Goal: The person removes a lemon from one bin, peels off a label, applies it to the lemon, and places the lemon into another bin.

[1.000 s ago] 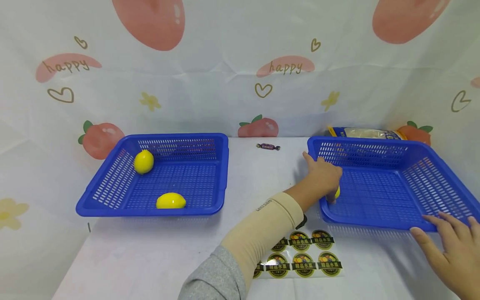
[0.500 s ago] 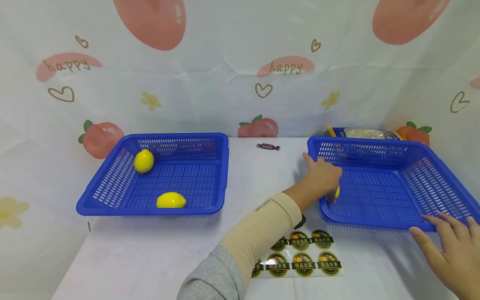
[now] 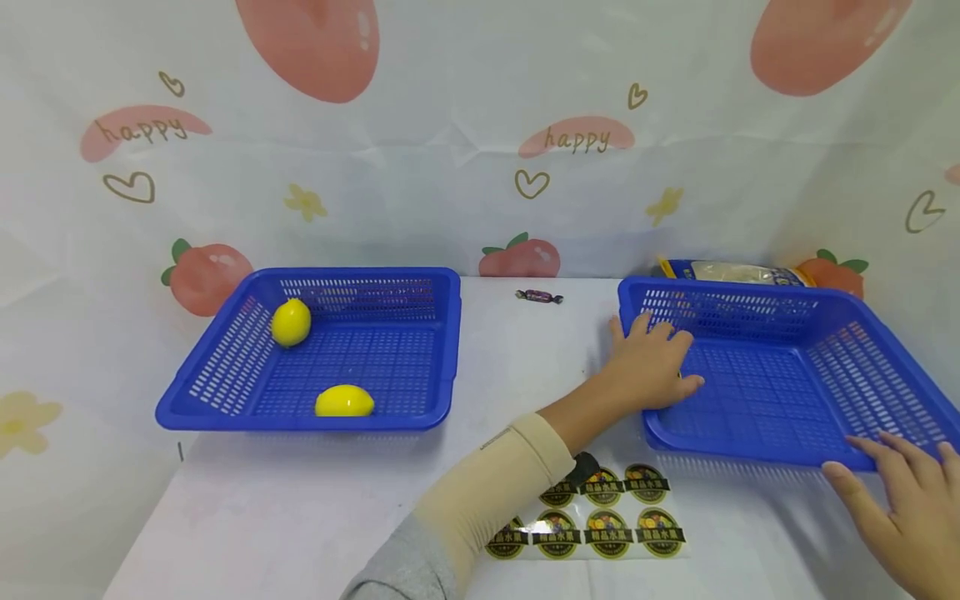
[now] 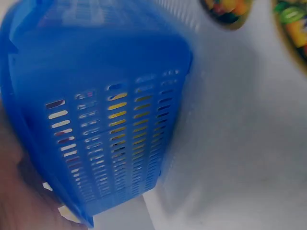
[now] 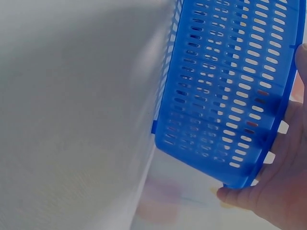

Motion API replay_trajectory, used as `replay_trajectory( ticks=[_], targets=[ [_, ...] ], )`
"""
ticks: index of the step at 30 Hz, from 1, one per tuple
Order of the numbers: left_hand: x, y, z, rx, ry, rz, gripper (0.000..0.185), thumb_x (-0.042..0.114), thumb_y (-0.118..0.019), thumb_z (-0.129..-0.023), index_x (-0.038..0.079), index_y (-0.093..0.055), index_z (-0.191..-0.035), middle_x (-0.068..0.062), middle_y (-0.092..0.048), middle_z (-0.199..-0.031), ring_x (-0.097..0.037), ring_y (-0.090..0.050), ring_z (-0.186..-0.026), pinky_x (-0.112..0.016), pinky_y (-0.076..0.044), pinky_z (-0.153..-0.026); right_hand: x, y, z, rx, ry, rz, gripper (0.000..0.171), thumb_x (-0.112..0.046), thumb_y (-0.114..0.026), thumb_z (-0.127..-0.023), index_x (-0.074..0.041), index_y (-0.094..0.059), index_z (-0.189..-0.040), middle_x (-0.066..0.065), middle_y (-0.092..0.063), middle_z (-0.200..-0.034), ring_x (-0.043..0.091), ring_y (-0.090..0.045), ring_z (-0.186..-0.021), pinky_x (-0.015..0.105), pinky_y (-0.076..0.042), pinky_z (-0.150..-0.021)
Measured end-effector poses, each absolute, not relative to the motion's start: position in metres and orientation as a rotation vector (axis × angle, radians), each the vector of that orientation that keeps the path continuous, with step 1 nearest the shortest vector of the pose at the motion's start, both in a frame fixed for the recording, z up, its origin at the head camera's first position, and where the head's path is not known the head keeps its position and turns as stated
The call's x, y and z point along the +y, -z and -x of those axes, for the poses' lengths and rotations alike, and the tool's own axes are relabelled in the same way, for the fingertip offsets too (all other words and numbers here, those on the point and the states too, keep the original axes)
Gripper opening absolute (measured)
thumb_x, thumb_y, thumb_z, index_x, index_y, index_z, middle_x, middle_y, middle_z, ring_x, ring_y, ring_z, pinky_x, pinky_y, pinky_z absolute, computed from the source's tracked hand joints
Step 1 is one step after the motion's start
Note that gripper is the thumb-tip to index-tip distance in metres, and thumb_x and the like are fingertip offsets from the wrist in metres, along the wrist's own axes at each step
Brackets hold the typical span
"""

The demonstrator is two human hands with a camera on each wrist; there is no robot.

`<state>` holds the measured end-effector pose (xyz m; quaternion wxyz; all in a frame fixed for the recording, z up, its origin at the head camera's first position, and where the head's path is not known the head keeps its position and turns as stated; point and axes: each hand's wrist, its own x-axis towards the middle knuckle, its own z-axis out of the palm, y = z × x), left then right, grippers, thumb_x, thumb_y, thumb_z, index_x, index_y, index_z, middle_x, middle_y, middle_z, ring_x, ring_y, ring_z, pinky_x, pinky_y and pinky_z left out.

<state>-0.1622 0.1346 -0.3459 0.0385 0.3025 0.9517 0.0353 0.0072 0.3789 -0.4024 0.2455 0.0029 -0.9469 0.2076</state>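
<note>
My left hand (image 3: 651,365) lies over the left rim of the right blue basket (image 3: 738,454), its fingers spread and nothing gripped. Below it sits a yellow lemon, almost wholly hidden by the hand in the head view. In the left wrist view, yellow of that lemon (image 4: 117,115) shows through the slots of the basket's side wall. At the front right corner, my right hand (image 3: 911,508) touches the same basket's rim with loosely extended fingers. The right wrist view shows that hand (image 5: 283,184) along the slotted wall's rim.
Another blue basket (image 3: 300,422) stands on the left with two yellow lemons, one at the back (image 3: 291,322) and one in front (image 3: 344,401). A wrapped candy (image 3: 538,297) lies between the baskets. Near the front is a sticker sheet (image 3: 585,533); a packaged bag (image 3: 738,272) sits behind the right basket.
My left hand has loosened from the lemon: its fingers have spread and risen slightly, and its forearm has shifted left. The right hand stays at the rim.
</note>
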Motion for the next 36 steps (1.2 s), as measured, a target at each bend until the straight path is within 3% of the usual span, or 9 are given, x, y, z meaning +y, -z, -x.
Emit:
replay_trajectory(
  ticks=[4, 8, 12, 18, 22, 28, 36],
  targets=[
    [0.107, 0.344, 0.144, 2.956, -0.281, -1.035, 0.058, 0.063, -0.044, -0.099, 0.035, -0.042, -0.15, 0.012, -0.04, -0.151, -0.024, -0.018, -0.149, -0.057, -0.016, -0.116, 0.378, 0.404, -0.008, -2.539, -0.602, -0.03, 0.05, -0.033, -0.057, -0.102, 0.016, -0.056, -0.116, 0.048, -0.042, -0.126, 0.057, -0.026, -0.136, 0.055, 0.005, -0.118],
    [0.067, 0.336, 0.119, 2.935, -0.452, -1.173, 0.057, 0.059, -0.048, -0.099, 0.03, -0.045, -0.149, 0.008, -0.041, -0.152, -0.026, -0.019, -0.149, -0.06, -0.019, -0.115, 0.377, 0.405, -0.008, -2.498, -0.626, -0.049, 0.05, -0.032, -0.058, -0.102, 0.016, -0.056, -0.116, 0.049, -0.042, -0.125, 0.058, -0.028, -0.135, 0.054, 0.004, -0.118],
    [0.02, 0.324, 0.102, 2.92, -0.62, -1.248, 0.054, 0.052, -0.056, -0.099, 0.024, -0.051, -0.145, 0.003, -0.048, -0.147, -0.028, -0.028, -0.146, -0.056, -0.025, -0.115, 0.377, 0.405, -0.006, -2.484, -0.618, -0.063, 0.049, -0.032, -0.059, -0.101, 0.015, -0.057, -0.115, 0.048, -0.044, -0.124, 0.058, -0.031, -0.134, 0.055, 0.002, -0.118],
    [-0.043, 0.306, 0.104, 3.0, -0.902, -1.263, 0.044, 0.033, -0.067, -0.096, 0.014, -0.059, -0.134, 0.0, -0.059, -0.135, -0.027, -0.045, -0.135, -0.046, -0.032, -0.113, 0.378, 0.404, -0.006, -2.499, -0.608, -0.035, 0.052, -0.034, -0.059, -0.101, 0.016, -0.057, -0.117, 0.047, -0.044, -0.127, 0.057, -0.03, -0.135, 0.053, 0.002, -0.119],
    [-0.081, 0.29, 0.106, 3.084, -0.884, -1.162, 0.041, 0.027, -0.07, -0.094, 0.011, -0.062, -0.13, -0.001, -0.062, -0.13, -0.023, -0.051, -0.126, -0.042, -0.039, -0.107, 0.379, 0.405, -0.007, -2.523, -0.588, -0.022, 0.054, -0.036, -0.057, -0.102, 0.016, -0.055, -0.118, 0.047, -0.042, -0.129, 0.055, -0.027, -0.138, 0.053, 0.003, -0.119],
    [-0.129, 0.258, 0.121, 3.055, -0.702, -0.946, 0.038, 0.031, -0.066, -0.096, 0.013, -0.064, -0.13, -0.001, -0.064, -0.129, -0.022, -0.055, -0.124, -0.044, -0.044, -0.104, 0.38, 0.405, -0.005, -2.498, -0.579, -0.05, 0.055, -0.038, -0.056, -0.102, 0.015, -0.056, -0.117, 0.047, -0.044, -0.125, 0.055, -0.03, -0.136, 0.053, 0.001, -0.119],
    [-0.207, 0.239, 0.182, 3.105, -0.484, -0.499, 0.039, 0.026, -0.06, -0.097, 0.004, -0.061, -0.13, -0.019, -0.063, -0.127, -0.039, -0.057, -0.118, -0.056, -0.043, -0.099, 0.381, 0.407, -0.008, -2.546, -0.545, -0.059, 0.053, -0.037, -0.054, -0.103, 0.014, -0.055, -0.116, 0.046, -0.043, -0.128, 0.055, -0.022, -0.14, 0.057, 0.002, -0.118]
  ],
)
